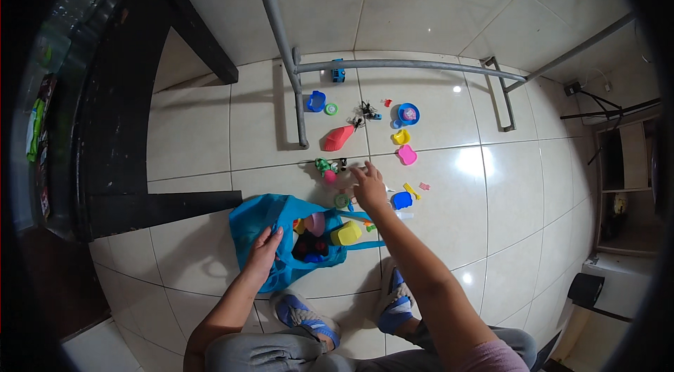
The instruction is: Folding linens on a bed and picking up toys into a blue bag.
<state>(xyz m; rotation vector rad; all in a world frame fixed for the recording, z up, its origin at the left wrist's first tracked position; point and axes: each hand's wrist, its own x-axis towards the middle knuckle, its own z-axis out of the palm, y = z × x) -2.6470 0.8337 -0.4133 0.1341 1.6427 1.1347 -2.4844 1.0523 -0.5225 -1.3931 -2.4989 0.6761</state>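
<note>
My left hand [266, 249] grips the edge of a blue fabric bag [253, 219] lying on the tiled floor, its mouth towards the right. Inside show a pink toy piece [315, 224] and other toys; a yellow plastic cup [346, 234] lies at the opening. Over the floor beyond the bag, my right hand [369, 186] is held with fingers apart and nothing seen in it. Near its fingertips are a green toy figure [324, 165], a pink ball [329, 176] and a small black toy [343, 164]. A blue toy piece [402, 200] lies right of the hand.
A red shell-shaped toy [338, 138], black toy spiders [368, 109], a blue dish [409, 114], a pink mould [407, 154] and a blue toy bus [338, 71] lie farther off. A grey metal frame [410, 64] spans the back. Black furniture [121, 124] stands left.
</note>
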